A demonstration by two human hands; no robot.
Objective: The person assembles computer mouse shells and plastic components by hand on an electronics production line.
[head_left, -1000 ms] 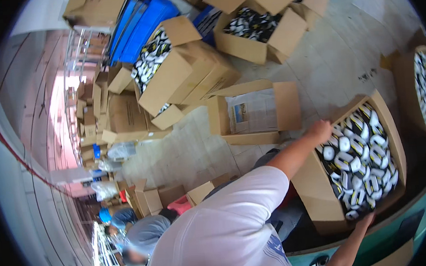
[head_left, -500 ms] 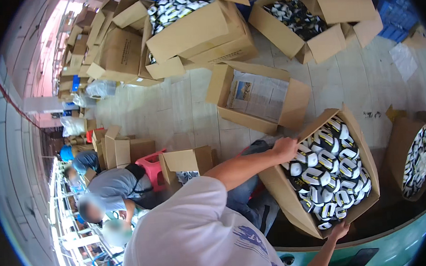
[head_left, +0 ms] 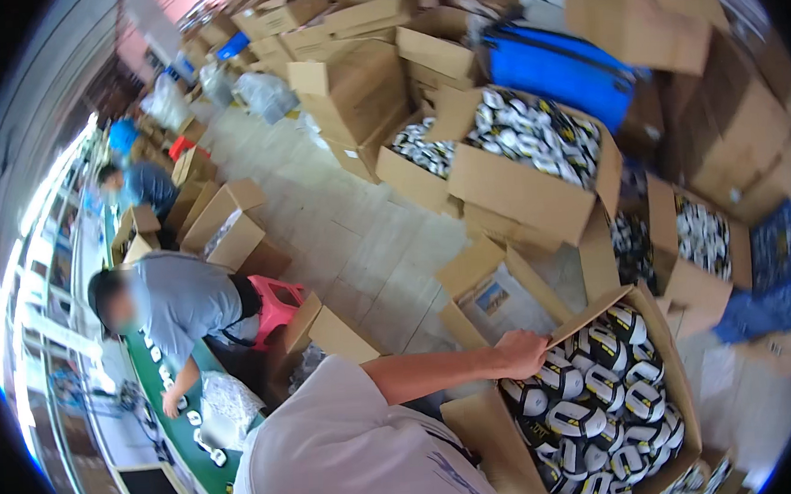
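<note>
My left hand (head_left: 522, 354) is closed on the upper left rim of an open cardboard box (head_left: 481, 423). The box is heaped with rounded black-and-white plastic pieces (head_left: 603, 384) with yellow marks, whose exact kind I cannot make out. My left arm reaches across from the white sleeve to the box, which stands tilted in view at the lower right. My right hand is out of view, and the lower end of the box is cut off by the picture's edge.
Behind it is an open box (head_left: 499, 304) lined with printed paper. Larger boxes (head_left: 519, 190) of similar pieces and a blue bin (head_left: 566, 69) stand farther back. At left, a co-worker (head_left: 190, 300) reaches over a green conveyor (head_left: 164, 388), near a red stool (head_left: 275, 309).
The view has swung left and upward, bringing the conveyor and more boxes into sight. My left hand still grips the box rim; my right hand, earlier at the near corner, has left view.
</note>
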